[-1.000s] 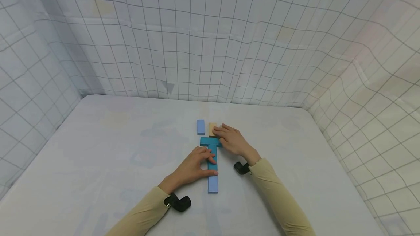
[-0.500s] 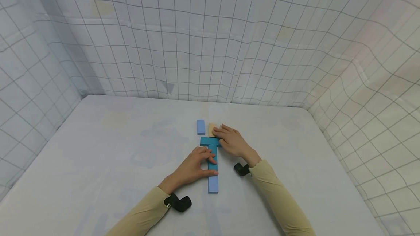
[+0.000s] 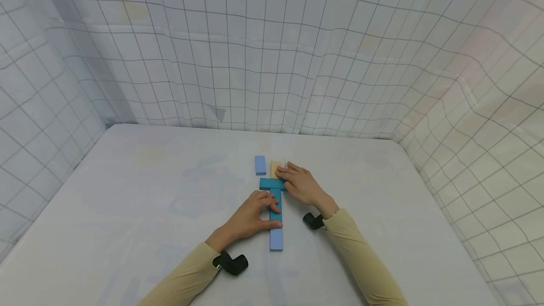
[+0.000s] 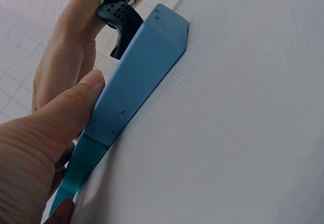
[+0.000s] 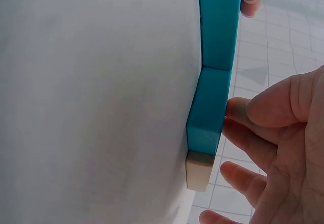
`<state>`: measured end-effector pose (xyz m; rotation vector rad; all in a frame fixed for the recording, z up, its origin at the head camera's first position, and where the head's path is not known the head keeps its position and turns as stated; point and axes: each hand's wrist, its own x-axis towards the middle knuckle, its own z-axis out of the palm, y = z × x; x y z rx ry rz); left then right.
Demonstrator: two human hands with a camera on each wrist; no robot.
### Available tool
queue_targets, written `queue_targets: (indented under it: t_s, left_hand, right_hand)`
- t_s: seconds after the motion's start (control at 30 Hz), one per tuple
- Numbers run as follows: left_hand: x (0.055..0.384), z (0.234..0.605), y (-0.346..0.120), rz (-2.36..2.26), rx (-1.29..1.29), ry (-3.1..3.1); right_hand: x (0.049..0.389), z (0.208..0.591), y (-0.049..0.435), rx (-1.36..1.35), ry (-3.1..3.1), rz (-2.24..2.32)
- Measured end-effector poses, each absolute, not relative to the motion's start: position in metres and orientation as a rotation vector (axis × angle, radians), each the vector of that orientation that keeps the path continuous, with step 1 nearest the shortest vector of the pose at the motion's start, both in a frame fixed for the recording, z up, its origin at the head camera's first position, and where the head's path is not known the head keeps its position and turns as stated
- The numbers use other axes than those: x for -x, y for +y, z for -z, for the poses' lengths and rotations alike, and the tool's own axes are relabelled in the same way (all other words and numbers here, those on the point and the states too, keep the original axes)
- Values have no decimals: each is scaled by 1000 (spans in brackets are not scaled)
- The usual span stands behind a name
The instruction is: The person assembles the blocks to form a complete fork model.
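Observation:
Flat blocks form a T on the table. My left hand rests its fingertips on the teal stem block; its thumb lies by the joint with the light blue block at the near end. In the left wrist view that light blue block shows beside the thumb. A teal crossbar block tops the stem, its right end partly behind my right hand. Relaxed right fingers touch the yellow block beyond the crossbar. The right wrist view shows thumb and fingertips beside the teal crossbar, a beige block past it.
A separate light blue block lies left of the yellow one, apart from it. The white table ends at a grid-patterned curtain at the back and sides. Each wrist carries a black camera mount.
The yellow block has slid slightly toward me with my right fingers, narrowing the gap to the teal crossbar. My left hand stays in place.

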<state>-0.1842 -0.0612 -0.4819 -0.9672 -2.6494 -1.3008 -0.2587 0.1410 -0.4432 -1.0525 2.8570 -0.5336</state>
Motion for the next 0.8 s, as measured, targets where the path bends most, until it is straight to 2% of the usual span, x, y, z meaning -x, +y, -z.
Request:
queue_targets:
  t_s: [0.8]
  left_hand:
    - [184, 481, -61, 1311, 979, -2639]
  right_hand:
    - [254, 443, 137, 1027, 2885, 488]
